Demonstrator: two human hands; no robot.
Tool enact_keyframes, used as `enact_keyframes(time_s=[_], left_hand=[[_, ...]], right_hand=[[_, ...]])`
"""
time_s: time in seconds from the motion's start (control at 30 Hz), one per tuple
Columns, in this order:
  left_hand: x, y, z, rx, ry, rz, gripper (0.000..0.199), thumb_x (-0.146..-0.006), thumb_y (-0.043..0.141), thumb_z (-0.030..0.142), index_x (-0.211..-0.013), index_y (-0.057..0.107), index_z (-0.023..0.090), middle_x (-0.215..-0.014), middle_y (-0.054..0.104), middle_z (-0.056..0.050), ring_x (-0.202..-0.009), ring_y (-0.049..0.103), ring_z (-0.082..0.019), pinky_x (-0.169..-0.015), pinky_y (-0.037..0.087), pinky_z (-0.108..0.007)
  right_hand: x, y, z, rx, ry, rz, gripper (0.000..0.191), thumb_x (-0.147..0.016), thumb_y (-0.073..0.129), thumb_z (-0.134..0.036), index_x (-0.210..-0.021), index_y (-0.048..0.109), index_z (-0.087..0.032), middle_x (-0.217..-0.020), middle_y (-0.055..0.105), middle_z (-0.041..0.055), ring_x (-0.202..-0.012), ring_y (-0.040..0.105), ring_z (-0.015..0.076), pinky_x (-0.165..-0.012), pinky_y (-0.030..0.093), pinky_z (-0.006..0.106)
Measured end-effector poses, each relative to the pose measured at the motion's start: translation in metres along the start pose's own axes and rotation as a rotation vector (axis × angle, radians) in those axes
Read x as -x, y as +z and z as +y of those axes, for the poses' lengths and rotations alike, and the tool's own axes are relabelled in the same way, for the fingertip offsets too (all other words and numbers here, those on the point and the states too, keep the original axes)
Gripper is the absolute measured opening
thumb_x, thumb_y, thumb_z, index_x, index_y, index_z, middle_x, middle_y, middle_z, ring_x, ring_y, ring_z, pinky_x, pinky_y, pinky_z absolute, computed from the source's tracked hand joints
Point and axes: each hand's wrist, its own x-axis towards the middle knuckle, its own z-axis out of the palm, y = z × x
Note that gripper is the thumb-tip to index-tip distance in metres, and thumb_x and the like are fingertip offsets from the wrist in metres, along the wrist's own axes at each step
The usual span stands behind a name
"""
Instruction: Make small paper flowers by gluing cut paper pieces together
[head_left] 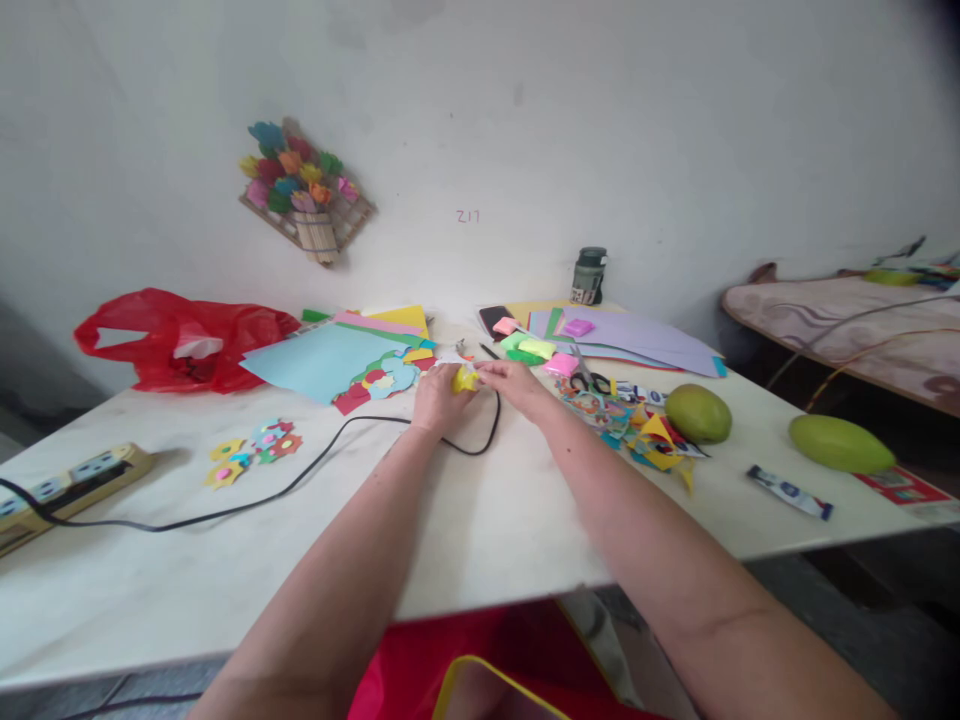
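My left hand point(441, 400) is closed around a small, shiny yellow packet point(465, 379), similar to the soft coloured packets nearby. From the right, the bent fingertips of my right hand point(517, 388) pinch at the packet's edge. Exactly what those fingertips grip is too small to make out. Just left of my hands lie cut paper flowers point(386, 375) in red, blue and yellow. Beyond my right hand are a pale yellow packet point(537, 347), a pink packet point(561, 365) and black-handled scissors point(590, 382).
A black cable point(285, 490) loops from the power strip point(75, 480) to below my hands. Paper scraps point(645, 435), green fruit point(697, 413) and a glue tube point(790, 492) lie right. Finished flowers point(251, 453), coloured sheets point(319, 358) and a red bag point(187, 340) are left.
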Motion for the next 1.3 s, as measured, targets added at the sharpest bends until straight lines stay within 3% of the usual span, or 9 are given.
enact_keyframes(time_s=[0.2,0.47,0.67,0.87,1.07,1.3], left_hand=[[0.001,-0.003,0.004,-0.087,0.062,-0.039,0.029,-0.071,0.061,0.033,-0.095,0.06,0.017,-0.096,0.065,-0.01,-0.094,0.058,-0.025,-0.082,0.043,-0.035],[0.001,-0.002,0.004,-0.101,0.079,-0.036,0.027,-0.072,0.061,0.033,-0.094,0.061,0.016,-0.094,0.064,-0.011,-0.092,0.057,-0.025,-0.081,0.042,-0.035],[0.001,0.0,0.002,-0.07,0.061,-0.04,0.028,-0.071,0.062,0.032,-0.094,0.06,0.016,-0.093,0.064,-0.011,-0.092,0.057,-0.027,-0.08,0.041,-0.035],[0.0,0.0,0.003,-0.071,0.057,-0.066,0.028,-0.071,0.061,0.033,-0.095,0.06,0.018,-0.096,0.065,-0.011,-0.094,0.057,-0.027,-0.081,0.041,-0.036],[0.001,-0.004,0.007,-0.096,0.013,-0.1,0.028,-0.069,0.063,0.03,-0.094,0.059,0.018,-0.095,0.065,-0.011,-0.094,0.057,-0.027,-0.082,0.04,-0.034],[0.002,-0.006,0.009,-0.118,-0.006,-0.103,0.029,-0.07,0.063,0.031,-0.095,0.06,0.017,-0.095,0.065,-0.012,-0.093,0.057,-0.027,-0.08,0.04,-0.035]], right_hand=[[-0.003,0.004,0.002,0.066,-0.025,0.03,0.011,-0.06,0.066,-0.011,-0.07,0.064,-0.013,-0.098,0.067,0.0081,-0.085,0.062,0.0172,-0.084,0.046,0.034],[-0.007,0.003,0.011,0.203,-0.115,0.054,0.011,-0.06,0.068,-0.02,-0.063,0.058,-0.016,-0.086,0.066,0.0049,-0.076,0.061,0.0171,-0.075,0.048,0.034],[-0.008,0.003,0.012,0.386,-0.306,0.11,0.008,-0.062,0.065,-0.016,-0.067,0.059,-0.018,-0.101,0.063,0.0053,-0.089,0.058,0.0182,-0.076,0.046,0.033],[-0.01,0.003,0.016,0.389,-0.275,0.091,0.008,-0.064,0.065,-0.016,-0.069,0.059,-0.017,-0.098,0.062,0.0056,-0.082,0.059,0.0163,-0.074,0.047,0.032],[-0.003,0.006,0.005,0.735,-0.483,0.156,0.005,-0.067,0.062,-0.015,-0.068,0.059,-0.018,-0.086,0.062,0.0055,-0.087,0.055,0.0194,-0.078,0.043,0.032],[0.003,0.011,-0.003,0.845,-0.361,0.19,0.006,-0.07,0.058,-0.019,-0.074,0.063,-0.02,-0.076,0.063,0.0031,-0.076,0.056,0.0174,-0.069,0.041,0.029]])
